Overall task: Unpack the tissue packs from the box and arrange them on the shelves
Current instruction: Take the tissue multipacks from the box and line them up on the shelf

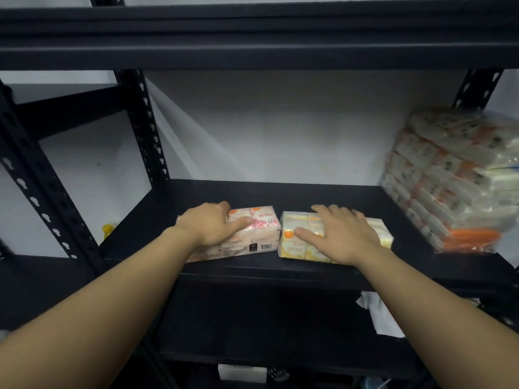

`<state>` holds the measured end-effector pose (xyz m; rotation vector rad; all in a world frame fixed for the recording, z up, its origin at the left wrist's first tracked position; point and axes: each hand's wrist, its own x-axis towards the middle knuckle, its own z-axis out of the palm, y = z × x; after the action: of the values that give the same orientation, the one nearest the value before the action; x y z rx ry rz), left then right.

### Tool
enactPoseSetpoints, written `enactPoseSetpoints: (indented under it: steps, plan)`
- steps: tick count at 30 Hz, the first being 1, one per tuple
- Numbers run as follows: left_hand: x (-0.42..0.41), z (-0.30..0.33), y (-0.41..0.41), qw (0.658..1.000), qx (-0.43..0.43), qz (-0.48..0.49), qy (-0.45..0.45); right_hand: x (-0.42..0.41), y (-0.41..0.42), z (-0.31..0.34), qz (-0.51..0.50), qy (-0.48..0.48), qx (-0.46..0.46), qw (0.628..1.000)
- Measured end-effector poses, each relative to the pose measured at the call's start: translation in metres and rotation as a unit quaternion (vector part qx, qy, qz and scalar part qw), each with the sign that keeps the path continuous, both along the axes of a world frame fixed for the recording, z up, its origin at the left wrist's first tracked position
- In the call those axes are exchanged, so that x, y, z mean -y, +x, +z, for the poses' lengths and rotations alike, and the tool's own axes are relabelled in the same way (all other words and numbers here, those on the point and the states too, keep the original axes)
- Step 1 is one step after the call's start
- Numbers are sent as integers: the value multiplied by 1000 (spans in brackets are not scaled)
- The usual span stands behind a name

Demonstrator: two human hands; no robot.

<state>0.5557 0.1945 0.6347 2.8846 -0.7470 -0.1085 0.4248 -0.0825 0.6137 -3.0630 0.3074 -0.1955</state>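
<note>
Two bare forearms reach in from the bottom of the view, each ending on a tissue pack at the front of the black shelf (323,197). The pink pack (254,233) lies under the left hand (210,226), whose fingers are laid over its left part, thumb stretched along the top; they look flat and pressing rather than curled round it. The yellow pack (297,240) lies under the right hand (337,234), fingers spread flat on top, nothing pinched. Both packs rest flat, long axes running left to right along the shelf edge, with a narrow gap between their facing ends. Each hand is directly over its own pack, so the next move likely turns on closing that gap or sliding both backward. Well apart to the right stands a tall stack of packs (449,181) against the wall. Below the shelf hangs a white wrapper (379,313).
</note>
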Motion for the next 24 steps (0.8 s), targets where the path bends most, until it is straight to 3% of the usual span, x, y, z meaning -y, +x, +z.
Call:
enactPoseSetpoints:
  steps: [10, 17, 24]
  plan:
    - [-3, -12, 13, 972, 217, -63, -61, 9, 11, -9, 6, -42, 33, 999]
    - [-4, -53, -24, 972, 214, -69, -60, 5, 1, -12, 5, -48, 56, 997]
    - [2, -54, -6, 972, 221, -66, -36, 7, 9, -10, 18, -46, 42, 998]
